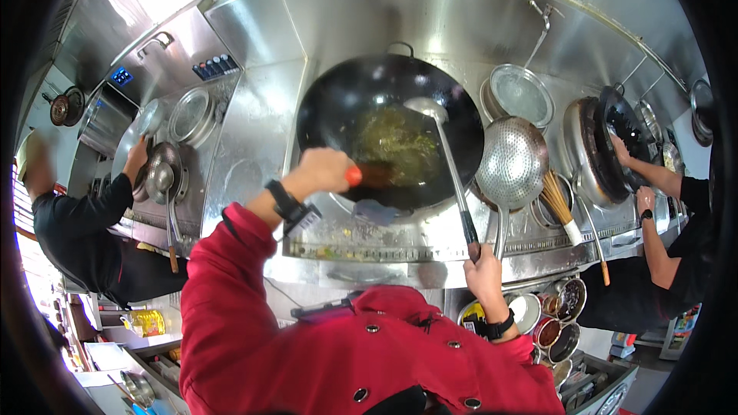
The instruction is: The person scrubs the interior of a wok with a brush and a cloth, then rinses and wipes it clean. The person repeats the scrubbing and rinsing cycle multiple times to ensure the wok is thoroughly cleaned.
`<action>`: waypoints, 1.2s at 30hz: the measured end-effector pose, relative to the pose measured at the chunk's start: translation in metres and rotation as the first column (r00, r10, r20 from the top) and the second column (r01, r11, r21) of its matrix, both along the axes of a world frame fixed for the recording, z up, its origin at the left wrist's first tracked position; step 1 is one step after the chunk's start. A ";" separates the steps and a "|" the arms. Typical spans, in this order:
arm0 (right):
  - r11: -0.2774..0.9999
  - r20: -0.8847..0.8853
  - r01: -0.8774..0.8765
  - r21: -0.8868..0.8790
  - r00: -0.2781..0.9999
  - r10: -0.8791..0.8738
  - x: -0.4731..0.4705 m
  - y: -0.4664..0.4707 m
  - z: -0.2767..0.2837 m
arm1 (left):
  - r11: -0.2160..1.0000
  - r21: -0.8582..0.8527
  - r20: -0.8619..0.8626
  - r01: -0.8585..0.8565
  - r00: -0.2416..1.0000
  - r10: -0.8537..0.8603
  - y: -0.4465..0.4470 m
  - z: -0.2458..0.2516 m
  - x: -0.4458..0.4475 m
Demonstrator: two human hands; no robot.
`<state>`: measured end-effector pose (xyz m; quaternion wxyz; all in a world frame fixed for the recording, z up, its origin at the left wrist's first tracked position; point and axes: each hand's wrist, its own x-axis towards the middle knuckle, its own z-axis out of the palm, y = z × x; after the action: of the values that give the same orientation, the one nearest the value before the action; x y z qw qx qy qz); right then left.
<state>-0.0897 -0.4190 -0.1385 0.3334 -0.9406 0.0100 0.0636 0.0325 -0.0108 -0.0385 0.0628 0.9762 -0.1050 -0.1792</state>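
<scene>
My left hand [326, 170] is over the near left rim of a large black wok [340, 98]. It grips a motion-blurred tool with an orange-red end [353, 176]; a brown smear runs from it into the wok, and I cannot tell its exact kind. Cloudy yellow-green liquid with bits of greens [398, 147] lies in the wok's bottom. My right hand [483, 274] holds the dark handle end of a long steel ladle [452, 170]. The ladle's bowl is inside the wok, at the far right wall. A blue-grey cloth [375, 213] lies at the wok's near rim.
Right of the wok are a perforated skimmer [512, 161], a bamboo brush [556, 199] and a lidded-looking round pan [520, 95]. Seasoning pots [548, 331] stand below right. Co-workers stand on both sides; the right one's hand [621, 151] touches another wok [622, 121].
</scene>
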 end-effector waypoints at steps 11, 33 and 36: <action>0.956 -0.026 -0.116 -0.268 0.993 0.113 0.007 -0.002 0.014 | 0.995 0.025 0.234 -0.092 0.969 0.083 0.008 0.002 -0.038; 0.887 -0.007 -0.327 -0.325 0.939 0.343 0.070 0.079 0.037 | 0.910 -0.042 0.532 -0.413 0.761 0.371 0.084 0.061 -0.134; 0.902 -0.016 -0.205 -0.379 0.976 0.215 0.065 0.062 0.028 | 0.919 0.136 0.487 -0.369 0.833 0.263 0.073 0.066 -0.119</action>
<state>-0.0245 -0.3574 -0.1104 0.1367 -0.9835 -0.0836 0.0835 -0.0867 0.0626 0.0276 -0.0454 0.9949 0.0679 0.0588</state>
